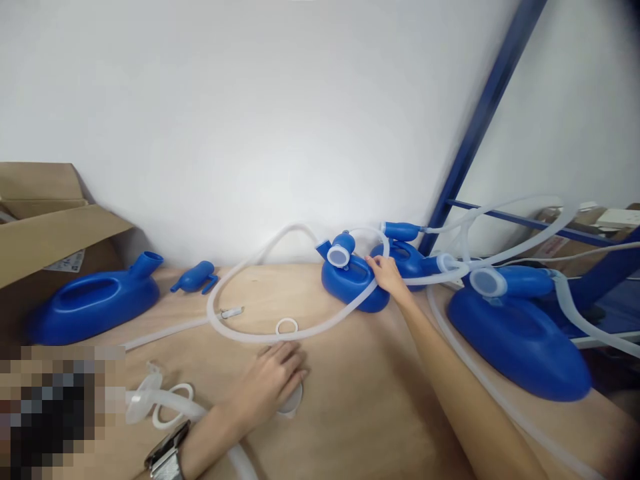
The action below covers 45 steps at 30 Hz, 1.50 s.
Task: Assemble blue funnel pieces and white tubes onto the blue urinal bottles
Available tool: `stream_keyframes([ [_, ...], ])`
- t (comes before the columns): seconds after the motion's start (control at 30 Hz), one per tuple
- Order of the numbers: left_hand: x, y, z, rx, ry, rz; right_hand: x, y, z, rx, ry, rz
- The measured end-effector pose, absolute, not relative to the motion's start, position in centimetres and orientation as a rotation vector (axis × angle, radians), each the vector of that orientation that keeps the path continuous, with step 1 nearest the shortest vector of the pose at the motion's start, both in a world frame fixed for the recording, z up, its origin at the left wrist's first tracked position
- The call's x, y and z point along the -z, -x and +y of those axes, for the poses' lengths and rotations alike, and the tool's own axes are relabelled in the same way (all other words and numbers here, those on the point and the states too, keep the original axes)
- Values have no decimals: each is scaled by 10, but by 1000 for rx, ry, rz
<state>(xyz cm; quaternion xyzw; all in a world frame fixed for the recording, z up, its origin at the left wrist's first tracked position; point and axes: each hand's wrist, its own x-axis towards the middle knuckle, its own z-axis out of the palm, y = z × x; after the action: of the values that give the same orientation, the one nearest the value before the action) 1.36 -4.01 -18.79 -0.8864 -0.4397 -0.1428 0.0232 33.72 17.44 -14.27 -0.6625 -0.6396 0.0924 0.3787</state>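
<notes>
Hiding part of a translucent round disc [292,403], left hand [277,373] half-curled, blue plastic handled bottle [341,281] overlapped by right hand [387,272], closure hidden, either grip's hold unclear.

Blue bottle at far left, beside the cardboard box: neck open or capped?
Open: the blue bottle has no cap or tube on its neck, whose rim shows bare.

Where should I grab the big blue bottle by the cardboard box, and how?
I'd take the blue bottle by the handle bar along its top, coming from above. A long oval hollow beside it looks easy to curl a hand into. The neck, off at one end, seems worse.
</notes>
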Motion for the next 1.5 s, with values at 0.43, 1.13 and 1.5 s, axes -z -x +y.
stream_keyframes([
  [0.43, 218, 26, -22, 734, 2703, -1580, 106, -261, 67, 433, 972, -2374],
  [1.13, 193, 36, -22, 708, 2554, -1783, 153, -313, 159, 558, 1672, -2080],
  [1.5, 152, 167, 84, 988, 1643, -2288, 162, -314, 162, 655, 1470, -2044],
])
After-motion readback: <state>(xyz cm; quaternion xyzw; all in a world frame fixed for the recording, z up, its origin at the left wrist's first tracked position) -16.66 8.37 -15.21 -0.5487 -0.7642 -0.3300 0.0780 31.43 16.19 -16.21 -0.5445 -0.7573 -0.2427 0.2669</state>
